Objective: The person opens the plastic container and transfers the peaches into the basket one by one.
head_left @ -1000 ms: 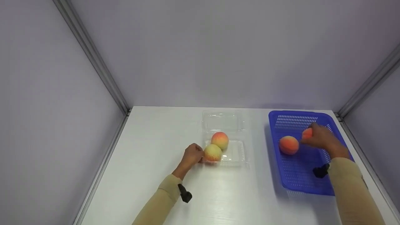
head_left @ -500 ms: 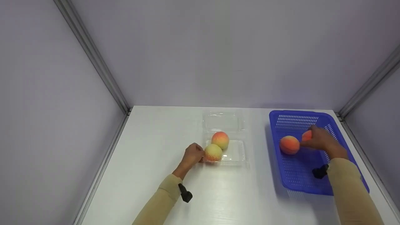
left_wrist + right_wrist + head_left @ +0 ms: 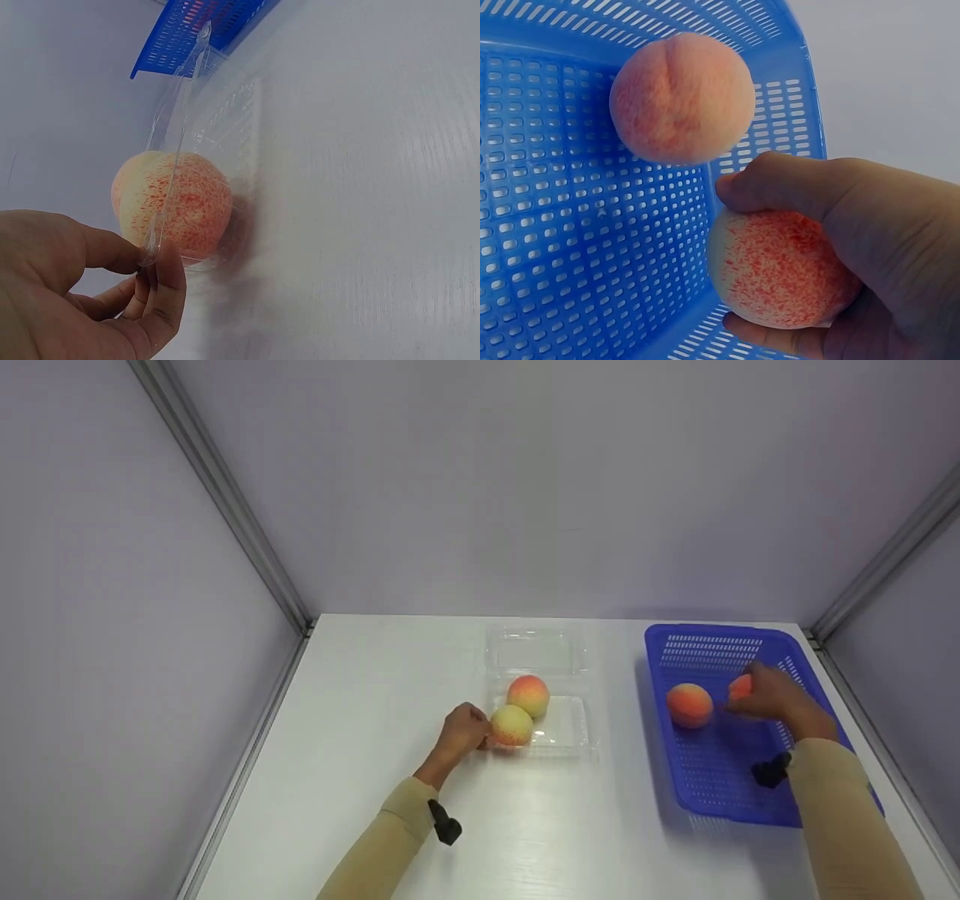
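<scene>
My left hand (image 3: pixel 465 727) pinches the near left corner of a clear plastic clamshell box (image 3: pixel 566 724), whose lid (image 3: pixel 534 651) lies folded back behind it. Two peaches sit in the box: a yellowish one (image 3: pixel 511 726) by my left fingers and a redder one (image 3: pixel 529 695) just behind. In the left wrist view the thumb and fingers (image 3: pixel 171 289) hold the box's thin rim beside the peach (image 3: pixel 176 206). Over the blue basket (image 3: pixel 742 802), my right hand (image 3: pixel 776 699) grips a red peach (image 3: pixel 784 270), thumb on one side and fingers beneath. Another peach (image 3: pixel 689 706) lies in the basket.
A white table (image 3: pixel 375 682) carries the box in the middle and the basket at its right side. Pale walls (image 3: pixel 525 495) with metal corner rails (image 3: pixel 225 502) enclose the table at the back and both sides.
The loose peach in the basket has shifted slightly left, away from my right hand. My right hand keeps its grip with only a slight movement; my left hand stays at the box corner.
</scene>
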Demonstrator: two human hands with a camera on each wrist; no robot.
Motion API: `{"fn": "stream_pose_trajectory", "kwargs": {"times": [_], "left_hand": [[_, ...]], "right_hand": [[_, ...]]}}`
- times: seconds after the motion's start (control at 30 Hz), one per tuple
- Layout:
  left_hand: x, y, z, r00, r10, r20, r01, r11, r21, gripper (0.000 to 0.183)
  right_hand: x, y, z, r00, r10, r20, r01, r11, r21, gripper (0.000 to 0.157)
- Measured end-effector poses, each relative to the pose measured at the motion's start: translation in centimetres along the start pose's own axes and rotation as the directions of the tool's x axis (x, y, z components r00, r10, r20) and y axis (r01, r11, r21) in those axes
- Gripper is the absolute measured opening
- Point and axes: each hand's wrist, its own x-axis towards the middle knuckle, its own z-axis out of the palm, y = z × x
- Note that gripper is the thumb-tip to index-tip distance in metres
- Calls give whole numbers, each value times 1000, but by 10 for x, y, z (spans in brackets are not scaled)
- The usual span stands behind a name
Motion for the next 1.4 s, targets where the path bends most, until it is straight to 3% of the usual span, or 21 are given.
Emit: {"fn": "stream_pose_trajectory", "kwargs": {"times": [0.53,1.1,1.4], "left_hand": [[4,-1,0,1000,7,-10,-7,999,39,9],[1,2,0,999,-33,-9,33,999,26,13],[0,1,-1,1000,15,-5,-15,1000,-12,10]], "right_hand": [[2,-1,8,1000,-25,1,25,998,-54,89],[-3,0,19,997,15,76,-14,1000,-11,89],[-2,2,25,998,-24,57,24,1000,2,79]]}}
